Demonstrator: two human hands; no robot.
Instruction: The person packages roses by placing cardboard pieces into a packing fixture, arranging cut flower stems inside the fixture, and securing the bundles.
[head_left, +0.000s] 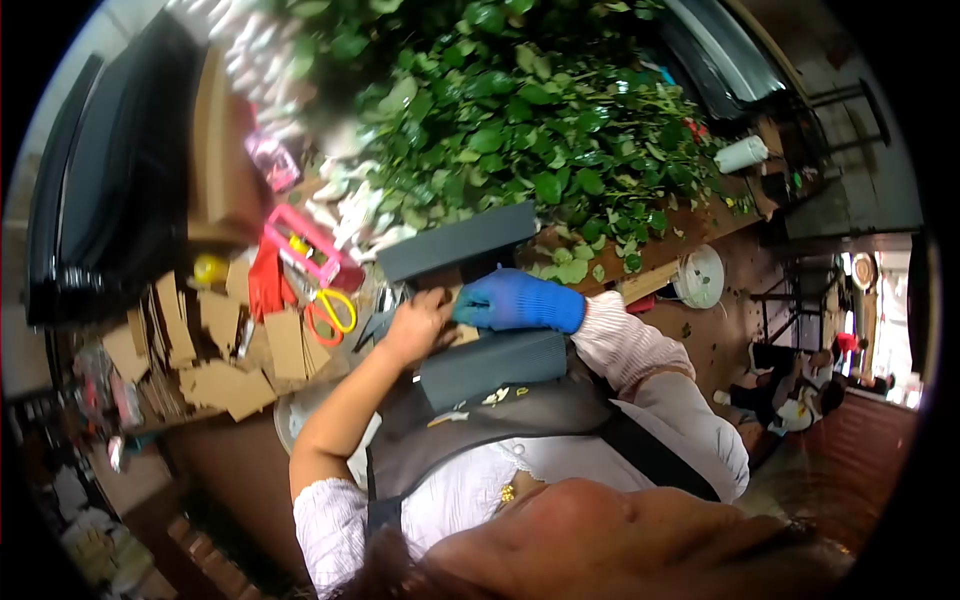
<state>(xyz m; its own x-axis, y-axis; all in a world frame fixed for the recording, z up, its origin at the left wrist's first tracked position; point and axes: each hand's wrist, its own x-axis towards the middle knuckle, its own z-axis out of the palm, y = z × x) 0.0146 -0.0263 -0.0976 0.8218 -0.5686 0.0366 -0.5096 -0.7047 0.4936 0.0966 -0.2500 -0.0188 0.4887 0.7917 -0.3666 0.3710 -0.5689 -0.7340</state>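
Note:
A dark grey box lies across my lap, with one long panel point(460, 242) raised on the far side and another panel point(492, 370) near my apron. Between these panels, my bare left hand point(420, 322) has its fingers curled over a light brown piece point(458, 336), which looks like cardboard. My right hand, in a blue knitted glove point(515, 300), is right beside it, fingers pressed together at the box's middle. The fingertips of both hands nearly meet, and whatever they grip is hidden.
Leafy green stems point(520, 130) cover the bench beyond the box. To the left are scissors point(330, 316) with yellow and orange handles, a pink frame point(312, 245), cardboard pieces point(222, 388) and stacked black boxes point(120, 170). A white bucket point(699, 277) and people point(795, 390) are at the right.

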